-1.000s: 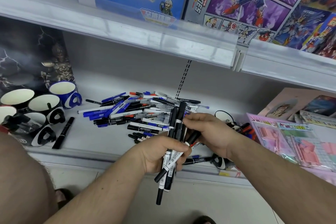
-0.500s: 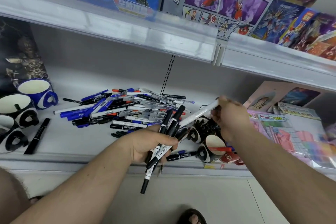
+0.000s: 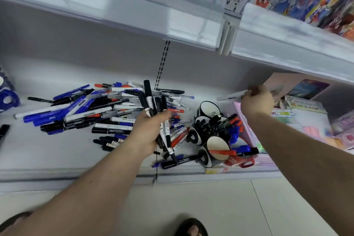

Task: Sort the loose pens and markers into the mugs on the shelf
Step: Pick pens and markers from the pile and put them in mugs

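We hold one white pen (image 3: 229,96) in our right hand (image 3: 256,102), fingers curled round its far end, and it now points left over the right part of the shelf (image 3: 57,151), above and behind the cluster of mugs (image 3: 214,136). Half a second ago that hand was lower and closer to the mugs; a second ago both hands were together at the bundle, so we have pulled this pen out and carried it off to the right. Our left hand (image 3: 148,132) grips a bundle of black markers (image 3: 153,105), some tips sticking up, others hanging below the fist. Left of it, the loose pile of pens (image 3: 92,109) lies spread on the shelf, blue, black, white and red. The mugs beside the bundle already bristle with black, blue and red markers; one white-lined mug (image 3: 218,146) at the front has a red marker across its rim. We judge the sorting is well short of done, and the white pen seems bound for a spot further right.
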{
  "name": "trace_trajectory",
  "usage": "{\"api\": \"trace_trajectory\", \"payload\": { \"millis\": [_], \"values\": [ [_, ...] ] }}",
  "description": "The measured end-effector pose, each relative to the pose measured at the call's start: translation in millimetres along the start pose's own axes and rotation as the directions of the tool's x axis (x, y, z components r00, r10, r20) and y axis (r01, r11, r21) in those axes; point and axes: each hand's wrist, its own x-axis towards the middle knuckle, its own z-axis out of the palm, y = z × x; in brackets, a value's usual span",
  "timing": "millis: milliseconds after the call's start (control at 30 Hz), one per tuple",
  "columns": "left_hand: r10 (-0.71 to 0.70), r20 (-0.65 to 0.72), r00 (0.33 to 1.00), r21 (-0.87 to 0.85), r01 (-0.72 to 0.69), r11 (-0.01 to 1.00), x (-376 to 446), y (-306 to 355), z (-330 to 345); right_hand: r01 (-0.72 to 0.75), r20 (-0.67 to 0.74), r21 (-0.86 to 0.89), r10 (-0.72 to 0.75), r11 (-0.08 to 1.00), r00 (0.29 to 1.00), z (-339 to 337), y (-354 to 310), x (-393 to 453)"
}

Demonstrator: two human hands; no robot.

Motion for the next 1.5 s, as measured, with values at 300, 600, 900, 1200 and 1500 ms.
{"api": "trace_trajectory", "payload": {
  "millis": [300, 600, 900, 1200, 1500],
  "values": [
    [-0.068, -0.087, 0.994, 0.010, 0.069, 0.998, 22.0, -17.9, -12.5, 0.145, 0.251, -0.258, -0.079, 0.955, 0.965, 75.5, 39.4, 9.3],
    [-0.035, -0.004, 0.999, 0.048, 0.035, 0.998, 24.5, -16.2, -24.0, 0.179, 0.492, -0.438, 0.069, 0.881, 0.868, 97.2, 52.2, 12.9],
    [-0.024, 0.117, 0.993, 0.071, 0.016, 0.997, 4.6, -13.0, -33.1, -0.025, 0.584, 0.215, -0.108, 0.976, 0.805, 59.4, -33.0, -64.5],
    [0.167, 0.194, 0.967, 0.227, -0.210, 0.951, -29.6, -13.1, -30.8, 0.239, 0.744, 0.249, -0.343, 0.939, 0.574, 16.3, -91.7, -148.6],
    [0.073, 0.386, 0.920, 0.399, -0.238, 0.886, -53.5, -18.9, -23.2, 0.155, 0.754, 0.119, -0.191, 0.981, 0.629, -25.2, -82.7, -147.9]
  ]
}}
